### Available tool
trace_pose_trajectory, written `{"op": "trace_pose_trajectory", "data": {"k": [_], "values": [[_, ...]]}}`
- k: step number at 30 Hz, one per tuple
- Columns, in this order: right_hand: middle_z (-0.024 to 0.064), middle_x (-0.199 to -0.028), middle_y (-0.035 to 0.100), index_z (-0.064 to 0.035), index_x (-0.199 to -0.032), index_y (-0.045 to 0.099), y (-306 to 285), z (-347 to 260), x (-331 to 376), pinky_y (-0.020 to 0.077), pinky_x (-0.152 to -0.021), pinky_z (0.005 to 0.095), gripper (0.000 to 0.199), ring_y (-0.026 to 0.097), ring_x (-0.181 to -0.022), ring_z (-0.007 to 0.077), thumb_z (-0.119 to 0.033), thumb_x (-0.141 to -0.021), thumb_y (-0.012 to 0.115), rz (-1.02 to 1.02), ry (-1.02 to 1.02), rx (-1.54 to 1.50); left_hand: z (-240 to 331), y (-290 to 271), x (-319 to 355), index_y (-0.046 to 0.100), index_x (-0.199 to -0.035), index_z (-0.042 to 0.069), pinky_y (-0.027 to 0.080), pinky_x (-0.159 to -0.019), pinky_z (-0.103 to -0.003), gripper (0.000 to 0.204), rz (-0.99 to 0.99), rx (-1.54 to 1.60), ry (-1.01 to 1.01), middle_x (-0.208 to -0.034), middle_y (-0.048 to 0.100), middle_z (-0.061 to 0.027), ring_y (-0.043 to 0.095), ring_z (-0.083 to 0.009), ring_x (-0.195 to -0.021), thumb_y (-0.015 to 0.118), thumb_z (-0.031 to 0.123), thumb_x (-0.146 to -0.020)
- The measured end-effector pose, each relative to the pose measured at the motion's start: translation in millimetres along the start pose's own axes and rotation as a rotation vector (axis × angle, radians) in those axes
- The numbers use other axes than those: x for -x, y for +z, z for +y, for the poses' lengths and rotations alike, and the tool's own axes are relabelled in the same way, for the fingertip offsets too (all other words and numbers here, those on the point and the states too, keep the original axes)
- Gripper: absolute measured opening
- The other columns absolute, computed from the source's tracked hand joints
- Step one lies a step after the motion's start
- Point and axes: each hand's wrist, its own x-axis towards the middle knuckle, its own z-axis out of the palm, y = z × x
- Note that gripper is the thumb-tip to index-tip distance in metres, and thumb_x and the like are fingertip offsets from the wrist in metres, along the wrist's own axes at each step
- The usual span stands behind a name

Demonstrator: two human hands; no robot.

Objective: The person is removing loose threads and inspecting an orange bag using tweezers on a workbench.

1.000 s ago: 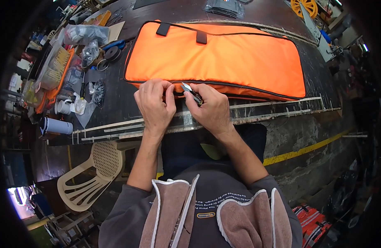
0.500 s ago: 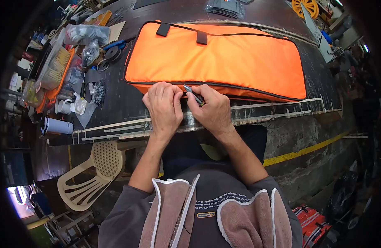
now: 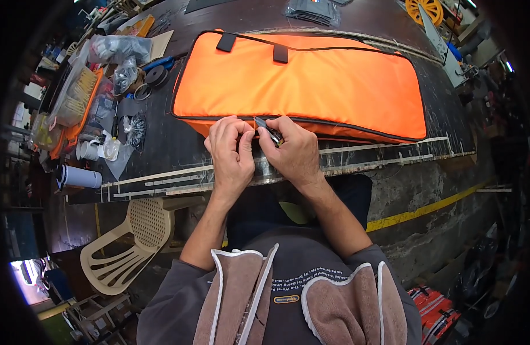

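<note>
A large, padded orange bag (image 3: pixel 311 86) with black piping and two black tabs lies along the near part of the dark table. At the near piped edge, my right hand (image 3: pixel 295 152) is closed around a small pointed metal tool (image 3: pixel 269 131) with a dark and yellow handle. Its grey tip points up and left, close against the piping. Just left of it, my left hand (image 3: pixel 230 154) has its fingers curled and thumb pressed in, by the same edge. Whatever it pinches is too small to make out.
On the table's left lie a clear bin with an orange rim (image 3: pixel 81 109), bagged small parts (image 3: pixel 120 49), rolls of black tape (image 3: pixel 155 76) and a white cylinder (image 3: pixel 81 175). A beige plastic chair (image 3: pixel 150 221) stands below the table's near edge (image 3: pixel 345 164).
My left hand has turned a little, its fingers shifting slightly right and down. The tool in my right hand has tilted slightly, its tip still by the piping. The bag has barely moved.
</note>
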Motion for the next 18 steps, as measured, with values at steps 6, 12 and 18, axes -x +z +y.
{"op": "trace_pose_trajectory", "data": {"k": [6, 12, 18], "values": [[0.0152, -0.082, 0.078, -0.0047, -0.099, 0.076, 3.7, -4.4, 0.4, 0.0587, -0.062, 0.0434, 0.018, 0.077, -0.070, 0.0329, -0.020, -0.095, 0.085, -0.007, 0.056, 0.024, -0.9, -1.4, 0.1, 0.069, -0.105, 0.007, 0.039, -0.112, -0.050, 0.009, -0.027, -0.007, 0.003, -0.112, 0.072, -0.0091, 0.064, -0.0348, -0.127, 0.074, 0.014, -0.103], [0.0153, -0.082, 0.077, -0.0056, -0.098, 0.075, 6.2, -7.2, -0.9, 0.0589, -0.063, 0.0448, 0.019, 0.077, -0.071, 0.0345, -0.023, -0.096, 0.083, -0.034, 0.061, 0.075, -3.3, -0.7, 0.9, 0.069, -0.106, 0.007, 0.039, -0.111, -0.049, 0.009, -0.025, -0.004, 0.016, -0.112, 0.072, -0.0091, 0.064, -0.0345, -0.127, 0.074, 0.014, -0.103], [0.0148, -0.084, 0.078, -0.0055, -0.101, 0.075, -2.4, -6.0, 0.5, 0.0595, -0.064, 0.0444, 0.021, 0.077, -0.072, 0.0347, -0.023, -0.095, 0.085, -0.013, 0.036, 0.082, 10.2, -2.9, 0.0, 0.066, -0.099, 0.005, 0.043, -0.101, -0.046, 0.009, -0.050, 0.137, -0.025, -0.105, 0.070, -0.0108, 0.064, -0.0329, -0.111, 0.069, 0.012, -0.104]]}}
